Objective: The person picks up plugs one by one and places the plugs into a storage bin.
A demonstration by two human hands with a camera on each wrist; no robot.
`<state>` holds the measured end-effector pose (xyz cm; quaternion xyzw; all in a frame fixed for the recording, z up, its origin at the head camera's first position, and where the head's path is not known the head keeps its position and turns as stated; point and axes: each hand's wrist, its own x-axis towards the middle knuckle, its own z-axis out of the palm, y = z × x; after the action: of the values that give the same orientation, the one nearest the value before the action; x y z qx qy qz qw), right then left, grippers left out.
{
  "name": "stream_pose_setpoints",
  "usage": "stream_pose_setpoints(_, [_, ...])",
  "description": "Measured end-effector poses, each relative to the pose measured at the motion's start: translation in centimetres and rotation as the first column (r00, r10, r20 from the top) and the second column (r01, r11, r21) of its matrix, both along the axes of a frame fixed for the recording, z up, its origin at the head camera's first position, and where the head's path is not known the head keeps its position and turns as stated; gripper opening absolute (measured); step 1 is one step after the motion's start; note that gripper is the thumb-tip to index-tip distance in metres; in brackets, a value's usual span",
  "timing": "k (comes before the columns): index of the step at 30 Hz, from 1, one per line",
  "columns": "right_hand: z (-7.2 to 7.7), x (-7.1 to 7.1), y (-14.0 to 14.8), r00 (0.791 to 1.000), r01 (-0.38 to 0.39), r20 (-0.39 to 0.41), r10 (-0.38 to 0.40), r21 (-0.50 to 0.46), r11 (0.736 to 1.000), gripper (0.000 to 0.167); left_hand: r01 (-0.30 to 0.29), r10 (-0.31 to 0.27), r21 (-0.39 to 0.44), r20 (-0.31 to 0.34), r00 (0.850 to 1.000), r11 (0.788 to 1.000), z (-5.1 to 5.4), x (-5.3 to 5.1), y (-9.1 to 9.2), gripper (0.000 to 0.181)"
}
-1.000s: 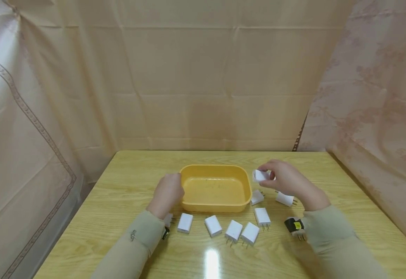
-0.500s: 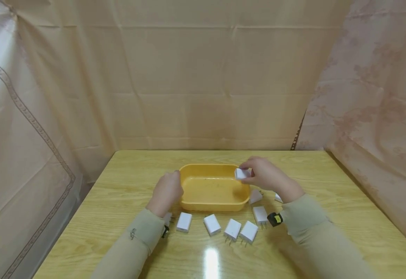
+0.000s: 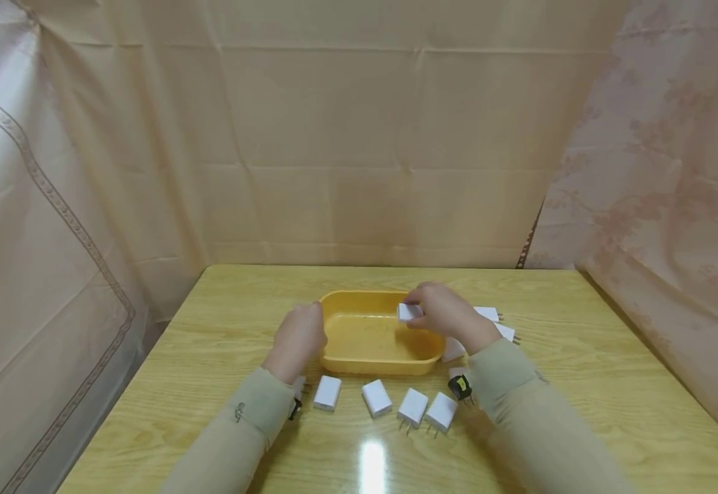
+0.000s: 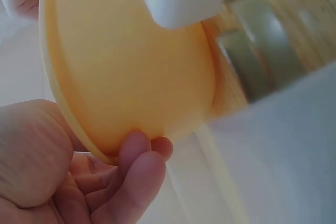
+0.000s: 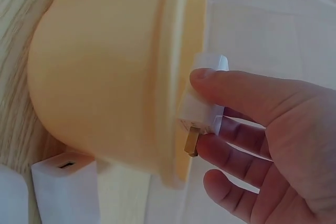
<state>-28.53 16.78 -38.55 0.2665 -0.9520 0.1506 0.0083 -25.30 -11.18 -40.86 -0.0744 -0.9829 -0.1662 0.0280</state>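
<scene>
**One charger (image 3: 407, 313) pinched over the right half of the yellow tub (image 3: 359, 336)**

And here it is, right of centre in the head view: the charger sits inside the outline of the tub's rim, apparently above the floor, though the gap below is hard to judge. It lies just left of the right hand (image 3: 441, 312), right at the fingertips, its blunt end facing left. In the right wrist view its long axis runs nearly upright, a metal prong (image 5: 192, 141) pointing to the lower edge.

Look at those fingers! The thumb presses one side, fingers back the other, parted only by the charger's thickness; the lowest finger curls loose beneath, touching nothing.

Over on the tub's left side, farther from the charger, the left hand (image 3: 299, 339) grips the rim, its fingers bent around the edge.

Around them on the wooden table (image 3: 581, 425), four chargers (image 3: 376, 398) line the lower middle of the frame. Two more chargers (image 3: 505, 333) lie right of the tub, another charger (image 3: 453, 350) hugs its lower right corner, and others peek from behind the wrists. A beige curtain (image 3: 334, 137) fills the upper frame.
</scene>
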Motion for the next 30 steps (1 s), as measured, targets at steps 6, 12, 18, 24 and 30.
stream_pose_setpoints(6, [-0.51,-0.21,-0.10,1.000,0.021,0.008,-0.021,0.023,1.000,0.034,0.016,-0.017,-0.019,-0.022,1.000,1.000,-0.21,0.12,0.01,0.017])
stream_pose_setpoints(12, [-0.75,-0.23,-0.17,0.998,0.050,0.029,-0.052,0.058,0.997,0.032,0.014,-0.014,-0.008,-0.020,1.000,1.000,-0.28,0.14,0.01,0.017])
stream_pose_setpoints(18, [-1.03,-0.40,-0.12,0.999,0.044,0.027,-0.046,0.067,0.997,0.026,0.014,-0.014,-0.011,-0.016,1.000,1.000,-0.19,0.09,0.06,0.017])
stream_pose_setpoints(24, [-0.94,-0.43,0.10,0.998,0.052,0.042,-0.054,0.065,0.997,0.035,0.010,-0.010,-0.013,-0.018,1.000,1.000,-0.18,0.06,0.14,0.017])
stream_pose_setpoints(30, [-0.84,-0.49,0.38,0.996,0.072,0.057,-0.075,0.051,0.996,0.039,0.010,-0.011,-0.026,-0.024,1.000,1.000,0.01,0.01,0.32,0.018])
